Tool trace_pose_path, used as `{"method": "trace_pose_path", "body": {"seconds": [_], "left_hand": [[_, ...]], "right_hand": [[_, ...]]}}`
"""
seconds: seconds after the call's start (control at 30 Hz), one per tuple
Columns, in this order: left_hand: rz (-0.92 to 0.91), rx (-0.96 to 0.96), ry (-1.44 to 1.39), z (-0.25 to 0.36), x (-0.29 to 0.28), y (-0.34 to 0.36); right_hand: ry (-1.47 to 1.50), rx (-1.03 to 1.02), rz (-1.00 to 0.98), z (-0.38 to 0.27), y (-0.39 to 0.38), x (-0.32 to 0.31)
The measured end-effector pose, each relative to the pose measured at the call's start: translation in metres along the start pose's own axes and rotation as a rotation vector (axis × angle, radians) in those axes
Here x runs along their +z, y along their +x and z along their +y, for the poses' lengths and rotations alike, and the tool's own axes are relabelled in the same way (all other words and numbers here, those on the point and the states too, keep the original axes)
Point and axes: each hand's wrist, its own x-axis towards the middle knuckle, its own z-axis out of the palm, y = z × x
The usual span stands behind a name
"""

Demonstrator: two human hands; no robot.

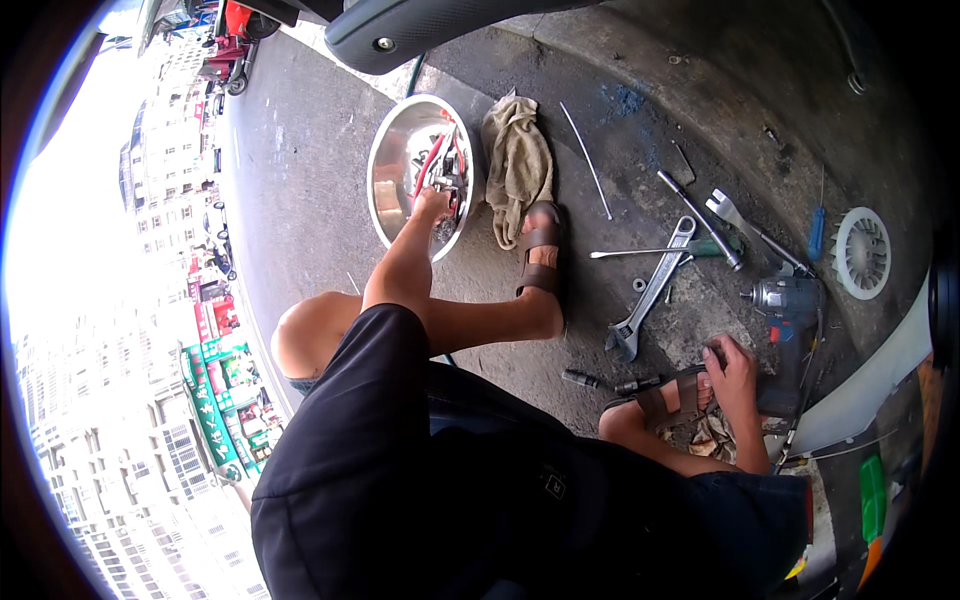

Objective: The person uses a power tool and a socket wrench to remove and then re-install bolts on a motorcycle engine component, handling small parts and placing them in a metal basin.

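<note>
Head camera: at far left, the left hand point(434, 204) is reaching among tools point(430, 166) inside a metal bowl point(392, 155); whether its fingers are clamping anything, I cannot tell. Near right, the right hand point(736, 372) is hanging beside a sandal point(654, 408), fingers slightly apart.

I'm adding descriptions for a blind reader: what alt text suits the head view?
A person's left hand reaches into a metal bowl of tools; the right hand is by a sandalled foot. An adjustable wrench, screwdriver and cordless impact wrench lie on the ground, a beige cloth beside the bowl.
</note>
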Motion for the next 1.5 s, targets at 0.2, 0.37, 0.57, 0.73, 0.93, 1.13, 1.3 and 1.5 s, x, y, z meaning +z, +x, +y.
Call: {"method": "trace_pose_path", "body": {"seconds": [0.2, 0.37, 0.57, 0.73, 0.93, 1.13, 1.3, 1.5], "left_hand": [[0.167, -0.166, -0.574, 0.041, -0.054, -0.006], [0.155, -0.17, -0.382, 0.08, -0.075, -0.012], [0.209, -0.245, -0.342, 0.008, -0.085, 0.036], [0.142, -0.213, -0.627, 0.034, -0.057, 0.06], [0.277, -0.197, -0.706, -0.001, -0.072, 0.108], [-0.02, -0.146, -0.78, 0.012, -0.05, 0.122], [0.09, -0.381, -0.658, 0.024, -0.064, 0.119], [0.46, 0.123, -0.2, 0.055, -0.094, 0.075]], "right_hand": [[-0.044, 0.007, -0.017, 0.008, -0.003, 0.007], [-0.052, 0.094, -0.057, 0.01, -0.004, 0.008], [0.01, 0.007, -0.019, 0.009, 0.003, 0.012], [-0.116, 0.086, -0.032, 0.02, -0.025, 0.003], [-0.075, 0.14, -0.009, 0.023, -0.039, 0.009], [-0.062, 0.214, 0.013, 0.03, -0.035, 0.016], [-0.144, 0.103, 0.048, 0.021, -0.01, 0.025], [-0.358, -0.375, -0.175, 0.005, 0.028, 0.082]]}}
